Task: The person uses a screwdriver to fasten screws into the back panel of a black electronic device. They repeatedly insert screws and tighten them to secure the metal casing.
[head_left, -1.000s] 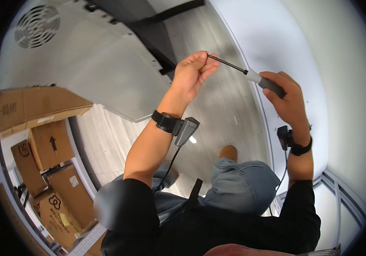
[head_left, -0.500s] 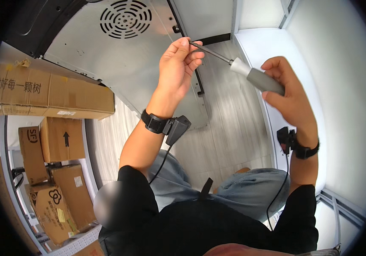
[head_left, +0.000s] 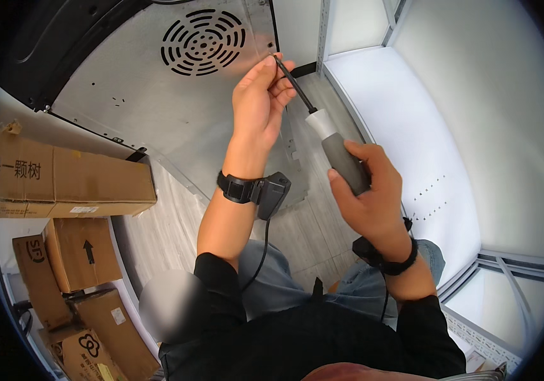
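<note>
My right hand [head_left: 377, 197] is closed around the grey and white handle of a screwdriver [head_left: 337, 152]. Its dark shaft slants up and left to the fingers of my left hand [head_left: 254, 105]. Thumb and forefinger of that hand are pinched beside the shaft's tip, and whatever small thing they hold is hidden. Both hands are in front of the right edge of a grey metal panel [head_left: 139, 89], which has a round pattern of vent slots and small holes along its edges.
Cardboard boxes [head_left: 94, 184] stand stacked on a rack at the left. To the right runs a white shelf [head_left: 405, 114] with a metal frame. Below is a pale wood-look floor [head_left: 164, 216]. Black devices with cables are strapped to both my wrists.
My right hand has come left and down with the screwdriver, which now stands steeper. My left hand remains at its tip. The view has shifted, and the panel's right edge appears closer to the fingertips.
</note>
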A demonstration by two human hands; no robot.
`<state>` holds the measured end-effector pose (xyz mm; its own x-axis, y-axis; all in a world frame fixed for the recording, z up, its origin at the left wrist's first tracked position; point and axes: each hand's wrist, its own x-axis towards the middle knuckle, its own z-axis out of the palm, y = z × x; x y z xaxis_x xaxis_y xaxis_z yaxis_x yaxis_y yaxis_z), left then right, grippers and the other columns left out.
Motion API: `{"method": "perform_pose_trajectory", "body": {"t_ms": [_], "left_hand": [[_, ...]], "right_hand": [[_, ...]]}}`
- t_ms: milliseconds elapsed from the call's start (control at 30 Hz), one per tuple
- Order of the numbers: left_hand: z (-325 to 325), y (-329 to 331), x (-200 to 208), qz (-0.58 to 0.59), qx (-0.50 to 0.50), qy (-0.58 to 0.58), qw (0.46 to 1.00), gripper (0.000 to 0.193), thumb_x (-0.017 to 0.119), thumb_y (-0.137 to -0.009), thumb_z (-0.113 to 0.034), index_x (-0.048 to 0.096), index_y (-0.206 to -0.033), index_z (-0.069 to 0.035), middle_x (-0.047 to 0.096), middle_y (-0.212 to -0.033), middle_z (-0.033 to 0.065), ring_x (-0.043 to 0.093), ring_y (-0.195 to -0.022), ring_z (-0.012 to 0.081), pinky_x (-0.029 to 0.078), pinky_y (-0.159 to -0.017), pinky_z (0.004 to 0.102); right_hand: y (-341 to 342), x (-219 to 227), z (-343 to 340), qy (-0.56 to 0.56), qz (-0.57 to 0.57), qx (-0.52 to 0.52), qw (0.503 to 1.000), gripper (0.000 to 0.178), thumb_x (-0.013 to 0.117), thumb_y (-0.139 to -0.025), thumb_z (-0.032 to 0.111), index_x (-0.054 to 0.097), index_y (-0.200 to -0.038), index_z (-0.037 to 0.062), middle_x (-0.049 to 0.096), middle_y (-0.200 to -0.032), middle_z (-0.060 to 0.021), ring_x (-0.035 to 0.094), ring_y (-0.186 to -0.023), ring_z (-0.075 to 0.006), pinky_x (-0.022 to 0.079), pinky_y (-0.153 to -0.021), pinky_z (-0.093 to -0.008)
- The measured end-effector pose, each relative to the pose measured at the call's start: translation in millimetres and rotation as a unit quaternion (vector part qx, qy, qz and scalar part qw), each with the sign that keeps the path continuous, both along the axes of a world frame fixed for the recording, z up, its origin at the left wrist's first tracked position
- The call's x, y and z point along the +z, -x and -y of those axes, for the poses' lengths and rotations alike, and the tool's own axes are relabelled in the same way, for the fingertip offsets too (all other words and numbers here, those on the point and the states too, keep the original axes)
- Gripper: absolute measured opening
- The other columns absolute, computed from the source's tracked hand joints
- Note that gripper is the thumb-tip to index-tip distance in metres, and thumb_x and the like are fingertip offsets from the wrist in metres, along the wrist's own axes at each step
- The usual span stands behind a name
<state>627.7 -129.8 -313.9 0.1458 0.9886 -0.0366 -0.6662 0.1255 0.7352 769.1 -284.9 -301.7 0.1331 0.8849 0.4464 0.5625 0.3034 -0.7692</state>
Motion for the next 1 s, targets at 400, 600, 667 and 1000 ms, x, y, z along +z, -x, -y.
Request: {"method": "perform_pose_trajectory", "body": {"t_ms": [400, 600, 667, 1000], "left_hand": [[-15.8, 4.7, -8.3, 0.053, -0.021, 0.005, 0.998, 0.023, 0.056, -0.095, -0.017, 0.062, -0.107, 0.002, 0.068, -0.086, 0.0097, 0.062, -0.069, 0.013, 0.054, -0.064, 0.0242], [-17.0, 6.5, -10.8, 0.069, -0.033, 0.01, 0.997, 0.023, 0.055, -0.095, -0.017, 0.062, -0.107, 0.002, 0.068, -0.085, 0.01, 0.063, -0.068, 0.0144, 0.053, -0.064, 0.0252], [-16.4, 5.5, -9.5, 0.068, -0.031, 0.016, 0.997, 0.023, 0.055, -0.095, -0.017, 0.062, -0.107, 0.002, 0.068, -0.084, 0.0096, 0.063, -0.068, 0.0145, 0.053, -0.063, 0.0256], [-19.0, 6.2, -8.2, 0.064, -0.032, 0.016, 0.997, 0.022, 0.055, -0.095, -0.018, 0.063, -0.105, 0.0, 0.067, -0.081, 0.0066, 0.062, -0.066, 0.014, 0.052, -0.061, 0.0268]], "right_hand": [[27.1, -16.1, -7.5, -0.091, 0.073, -0.008, 0.993, 0.04, 0.071, -0.073, 0.005, 0.054, -0.109, 0.0019, 0.057, -0.086, -0.0132, 0.06, -0.061, -0.0293, 0.047, -0.049, -0.035], [29.1, -16.1, -5.2, -0.084, 0.072, -0.006, 0.994, 0.041, 0.07, -0.073, 0.005, 0.054, -0.11, 0.0014, 0.056, -0.085, -0.0122, 0.059, -0.058, -0.0269, 0.046, -0.046, -0.0341], [28.7, -17.7, -4.9, -0.089, 0.074, -0.008, 0.993, 0.041, 0.07, -0.073, 0.005, 0.054, -0.11, 0.0013, 0.056, -0.085, -0.0119, 0.059, -0.057, -0.0265, 0.046, -0.046, -0.0339], [28.8, -17.3, -7.3, -0.083, 0.071, -0.006, 0.994, 0.039, 0.069, -0.074, 0.004, 0.054, -0.11, 0.0004, 0.055, -0.083, -0.012, 0.058, -0.056, -0.0265, 0.045, -0.046, -0.0334]]}}
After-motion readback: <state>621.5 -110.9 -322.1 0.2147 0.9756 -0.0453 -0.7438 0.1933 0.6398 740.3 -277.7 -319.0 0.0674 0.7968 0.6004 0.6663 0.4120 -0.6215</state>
